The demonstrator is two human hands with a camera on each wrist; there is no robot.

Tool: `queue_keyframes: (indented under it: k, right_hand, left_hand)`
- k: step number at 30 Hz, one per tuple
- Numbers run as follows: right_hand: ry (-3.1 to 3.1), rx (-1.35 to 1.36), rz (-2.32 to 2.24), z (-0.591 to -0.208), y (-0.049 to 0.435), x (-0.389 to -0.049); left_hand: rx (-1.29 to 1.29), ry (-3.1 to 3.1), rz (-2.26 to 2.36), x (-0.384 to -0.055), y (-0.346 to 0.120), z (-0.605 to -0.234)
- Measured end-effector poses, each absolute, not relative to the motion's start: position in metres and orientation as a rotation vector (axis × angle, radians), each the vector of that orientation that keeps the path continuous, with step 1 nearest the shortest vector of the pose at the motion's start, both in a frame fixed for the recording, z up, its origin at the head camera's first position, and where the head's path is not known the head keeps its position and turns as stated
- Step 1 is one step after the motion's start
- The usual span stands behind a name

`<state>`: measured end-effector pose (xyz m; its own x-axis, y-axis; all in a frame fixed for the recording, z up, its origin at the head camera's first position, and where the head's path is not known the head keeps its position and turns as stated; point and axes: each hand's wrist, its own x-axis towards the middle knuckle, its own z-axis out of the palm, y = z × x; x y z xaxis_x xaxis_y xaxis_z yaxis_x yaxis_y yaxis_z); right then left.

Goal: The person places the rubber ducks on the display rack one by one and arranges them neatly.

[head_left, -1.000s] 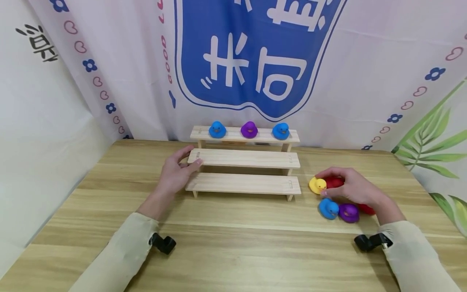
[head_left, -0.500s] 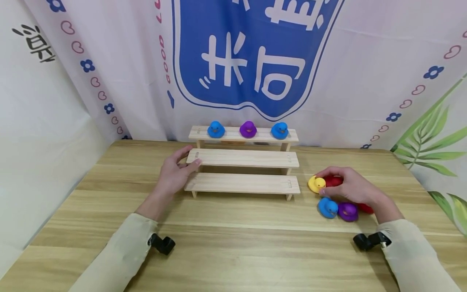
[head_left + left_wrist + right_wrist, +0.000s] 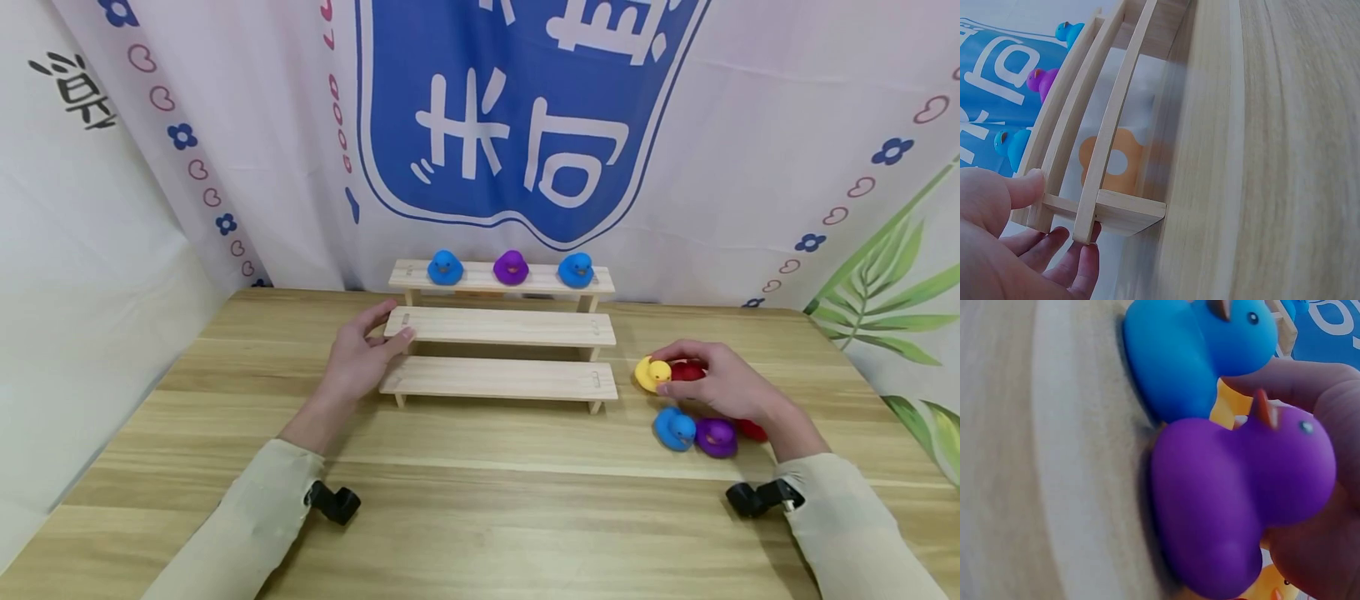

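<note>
A three-tier wooden stepped shelf (image 3: 498, 377) stands on the table. My left hand (image 3: 363, 354) grips its left end, thumb on the middle tier and fingers curled beneath in the left wrist view. On the top tier sit a blue rubber duck (image 3: 446, 268), a purple duck (image 3: 511, 268) and another blue duck (image 3: 576, 271). Right of the shelf, my right hand (image 3: 720, 383) pinches a yellow rubber duck (image 3: 652, 374) between thumb and fingers. A red duck (image 3: 687, 371) shows partly under that hand. Nearer lie a blue duck (image 3: 675, 429) and a purple duck (image 3: 717, 437).
Another red duck (image 3: 752, 430) peeks out under the right wrist. A further yellow duck (image 3: 1272, 584) shows at the bottom of the right wrist view. Behind the wooden table (image 3: 480, 517) hangs a printed curtain (image 3: 300, 167).
The yellow duck has shifted slightly up in the head view with my right hand's fingertips. My left hand stays on the shelf, and the other ducks keep their places.
</note>
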<state>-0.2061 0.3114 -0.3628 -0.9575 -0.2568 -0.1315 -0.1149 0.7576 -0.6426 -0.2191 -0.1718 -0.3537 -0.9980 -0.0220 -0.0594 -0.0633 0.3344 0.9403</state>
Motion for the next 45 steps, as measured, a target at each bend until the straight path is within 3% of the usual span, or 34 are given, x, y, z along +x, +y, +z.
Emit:
queue_keyframes:
  k: [45]
  right_hand:
    - [2.895, -0.205, -1.323, -0.348, 0.292, -0.2]
  left_hand:
    - [-0.092, 2.531, 1.804, -0.218, -0.171, -0.354]
